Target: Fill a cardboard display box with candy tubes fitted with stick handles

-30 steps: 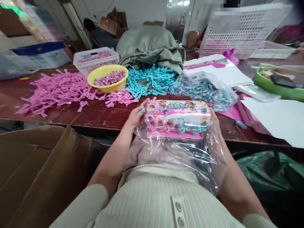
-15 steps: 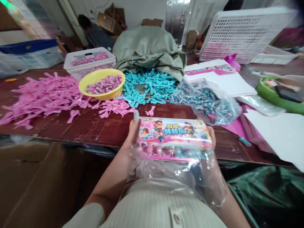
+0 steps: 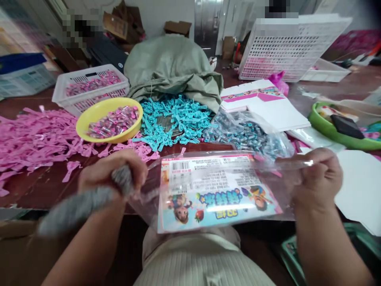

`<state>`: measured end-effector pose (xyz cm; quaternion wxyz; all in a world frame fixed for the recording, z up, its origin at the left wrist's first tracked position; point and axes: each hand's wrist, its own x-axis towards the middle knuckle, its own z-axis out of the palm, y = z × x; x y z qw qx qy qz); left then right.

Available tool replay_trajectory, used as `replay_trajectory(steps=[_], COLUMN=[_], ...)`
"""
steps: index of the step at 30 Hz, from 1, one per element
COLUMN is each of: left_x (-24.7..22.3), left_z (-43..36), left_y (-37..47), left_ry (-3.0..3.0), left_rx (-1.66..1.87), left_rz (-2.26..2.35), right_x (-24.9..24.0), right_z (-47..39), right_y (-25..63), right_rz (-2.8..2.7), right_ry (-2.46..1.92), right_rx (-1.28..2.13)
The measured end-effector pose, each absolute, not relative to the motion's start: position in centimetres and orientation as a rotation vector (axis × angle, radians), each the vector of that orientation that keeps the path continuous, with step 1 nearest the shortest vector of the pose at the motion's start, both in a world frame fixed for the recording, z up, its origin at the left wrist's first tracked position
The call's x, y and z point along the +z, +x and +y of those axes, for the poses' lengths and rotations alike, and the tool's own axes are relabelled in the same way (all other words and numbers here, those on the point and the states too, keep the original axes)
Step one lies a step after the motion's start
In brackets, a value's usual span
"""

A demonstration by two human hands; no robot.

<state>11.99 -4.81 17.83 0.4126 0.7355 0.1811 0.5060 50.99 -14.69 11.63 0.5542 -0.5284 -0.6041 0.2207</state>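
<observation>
A printed box (image 3: 220,190) in a clear plastic bag (image 3: 285,171) is in front of me, its text and barcode side up and its cartoon figures upside down. My left hand (image 3: 113,174) is closed at the bag's left side, with grey wrapping on the thumb and on a blurred, outstretched finger. My right hand (image 3: 320,178) is closed on the bag's right edge, pulling the film taut. Beyond the box lie teal plastic pieces (image 3: 178,119), pink plastic pieces (image 3: 38,139) and a bag of small teal-capped tubes (image 3: 250,135).
A yellow bowl (image 3: 110,137) of pink-capped tubes stands at left, before a white basket (image 3: 89,81). A green sack (image 3: 172,59) lies behind the teal pieces. White cardboard sheets (image 3: 268,109) and a green basin (image 3: 336,137) are at right. A person (image 3: 104,51) is in the background.
The box has been turned over from its picture front to its text side. Both hands have moved from the box's sides outward to the bag's edges, spreading the film.
</observation>
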Motion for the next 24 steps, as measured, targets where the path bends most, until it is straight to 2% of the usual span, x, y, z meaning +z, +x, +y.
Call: replay_trajectory(steps=[3, 6, 12, 18, 21, 24], left_x=[20.4, 21.0, 18.8, 15.9, 15.3, 15.1], left_z=[-5.3, -4.0, -1.1, -1.7, -1.7, -1.8], left_y=[10.8, 11.6, 13.3, 13.1, 11.9, 11.1], left_ry=[2.263, 2.410, 2.413, 2.563, 2.524, 2.392], left_rx=[1.272, 1.098, 1.051, 0.497, 0.243, 0.279], left_rz=[0.328, 0.495, 0.497, 0.156, 0.335, 0.487], right_x=[13.8, 14.9, 14.4, 11.5, 12.2, 15.0], right_z=[-14.6, -14.2, -12.2, -11.6, -11.9, -11.4], right_y=[53.1, 55.0, 58.7, 61.3, 61.3, 58.1], right_rz=[-1.389, -1.494, -1.512, -1.674, -1.586, -1.587], right_ry=[-1.192, -1.135, -1.433, -1.751, -1.840, -1.861], right_rx=[0.409, 0.329, 0.235, 0.368, 0.354, 0.259])
